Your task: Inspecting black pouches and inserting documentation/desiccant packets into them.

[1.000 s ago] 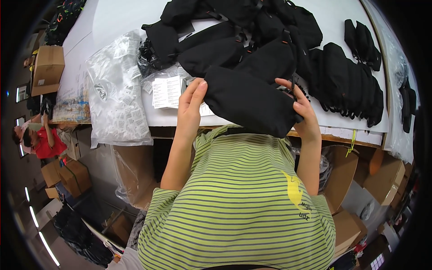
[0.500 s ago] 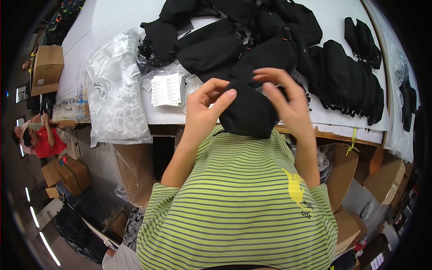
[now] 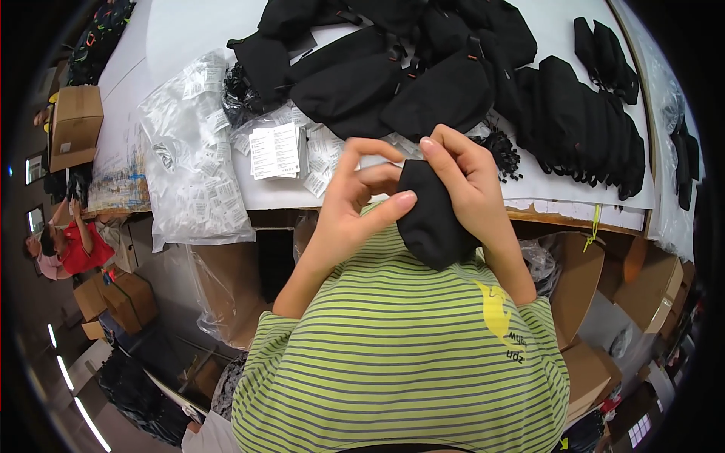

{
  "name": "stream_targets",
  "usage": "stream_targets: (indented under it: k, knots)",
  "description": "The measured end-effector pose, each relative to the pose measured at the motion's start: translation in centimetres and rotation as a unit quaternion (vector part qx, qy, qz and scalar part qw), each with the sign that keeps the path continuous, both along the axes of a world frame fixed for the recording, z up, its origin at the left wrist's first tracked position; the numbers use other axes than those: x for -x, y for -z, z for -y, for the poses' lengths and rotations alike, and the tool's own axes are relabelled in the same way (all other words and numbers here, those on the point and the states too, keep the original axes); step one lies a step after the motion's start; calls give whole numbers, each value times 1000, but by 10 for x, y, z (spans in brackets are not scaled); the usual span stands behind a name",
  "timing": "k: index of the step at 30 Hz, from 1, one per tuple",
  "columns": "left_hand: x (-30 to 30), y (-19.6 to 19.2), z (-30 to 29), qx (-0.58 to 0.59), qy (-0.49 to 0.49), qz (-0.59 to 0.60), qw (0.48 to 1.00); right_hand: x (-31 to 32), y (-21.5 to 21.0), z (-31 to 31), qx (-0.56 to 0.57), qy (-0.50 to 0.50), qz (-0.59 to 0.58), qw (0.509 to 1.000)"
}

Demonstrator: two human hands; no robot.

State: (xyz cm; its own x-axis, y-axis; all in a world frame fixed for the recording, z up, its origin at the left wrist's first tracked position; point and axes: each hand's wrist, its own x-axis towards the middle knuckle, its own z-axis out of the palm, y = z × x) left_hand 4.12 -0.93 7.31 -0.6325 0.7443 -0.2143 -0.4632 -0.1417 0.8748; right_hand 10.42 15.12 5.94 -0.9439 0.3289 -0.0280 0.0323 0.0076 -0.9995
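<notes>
A small black fabric pouch (image 3: pixel 432 219) is held up in front of my chest, by the table's near edge. My right hand (image 3: pixel 472 181) pinches its upper edge, the thumb and index finger pressed together there. On the other side, my left hand (image 3: pixel 359 192) has its thumb on the pouch's left edge and its fingers bent, some tips passing behind the cloth. Just beyond my hands lie larger black fabric pouches with zips (image 3: pixel 438 94), heaped on the white table. Whatever sits between my right fingertips is too small to make out.
A clear plastic bag of white labels (image 3: pixel 192 151) overhangs the table's near edge at left. Beside it stands a stack of white printed cards (image 3: pixel 275 151). Small black fasteners (image 3: pixel 498 151) lie right of centre. A row of black pouches (image 3: pixel 581 128) fills the right side. Cardboard boxes (image 3: pixel 574 291) stand below.
The pouch has turned more upright and come slightly nearer my body. My right hand has closed on its upper edge. My left hand has shifted to its left edge.
</notes>
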Motion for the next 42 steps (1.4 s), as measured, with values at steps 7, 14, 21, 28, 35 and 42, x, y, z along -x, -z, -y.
stream_targets:
  k: [7,14,21,28,35,42]
  knots:
    - [-2,-9,7,24,8,-182,983,-6,-9,-3,43,-89,4,995]
    - [7,-3,13,42,56,-403,912,-10,-12,-2,38,-115,26,992]
    - [11,1,15,41,71,-473,877,-8,-12,-1,68,-124,33,989]
    - [15,-1,15,53,84,-498,862,-6,-9,2,76,-126,35,988]
    - [17,-4,16,38,87,-436,895,6,17,-5,240,-176,94,950]
    - [30,23,13,105,44,-460,881,9,54,-18,254,-232,60,937]
